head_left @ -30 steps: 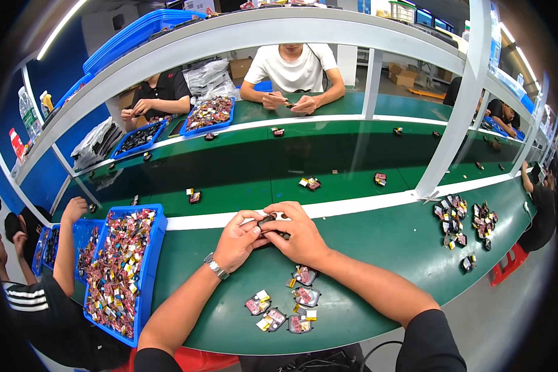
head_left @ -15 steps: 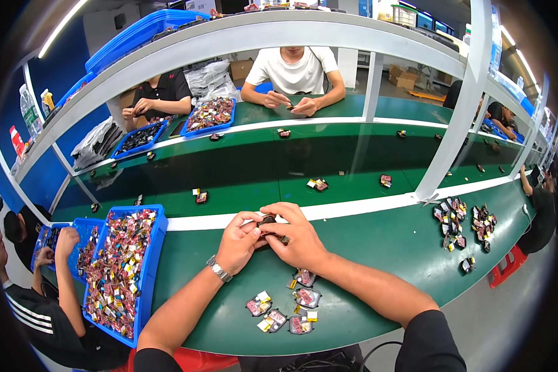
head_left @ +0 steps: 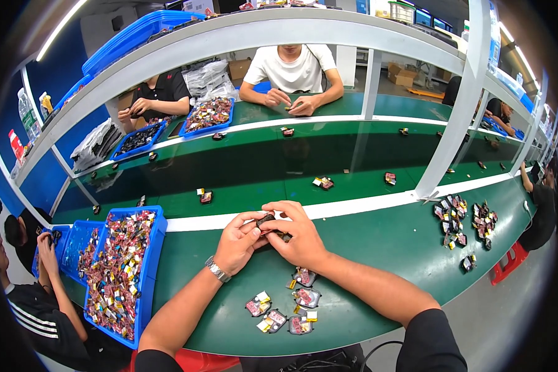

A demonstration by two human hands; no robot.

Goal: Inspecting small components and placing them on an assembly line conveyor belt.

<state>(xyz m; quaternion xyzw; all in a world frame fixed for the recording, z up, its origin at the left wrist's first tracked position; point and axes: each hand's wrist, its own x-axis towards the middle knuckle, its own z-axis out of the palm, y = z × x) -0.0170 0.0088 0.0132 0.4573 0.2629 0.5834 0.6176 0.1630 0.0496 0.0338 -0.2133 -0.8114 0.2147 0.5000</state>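
Note:
Both my hands meet over the green table, fingers curled round a small black plastic casing (head_left: 266,221). My left hand (head_left: 237,248), with a metal watch on its wrist, grips it from the left. From the other side my right hand (head_left: 301,239) closes on it, thumb and fingertips pressed against it. Most of the casing is hidden by the fingers. On the table just below my hands lie several small open black casings (head_left: 301,324) with reddish circuit boards and white-and-yellow parts.
At my left stands a blue tray (head_left: 152,273) heaped with circuit boards and wires. A conveyor belt (head_left: 254,191) carrying scattered casings runs beyond a white rail (head_left: 359,205). More casings (head_left: 451,217) lie in groups at right. A white post (head_left: 449,118) rises there. Co-workers sit opposite and at left.
Casings on the belt have shifted slightly to the right. My fingers have moved only a little on the casing. The co-worker at left has moved a raised hand left and down.

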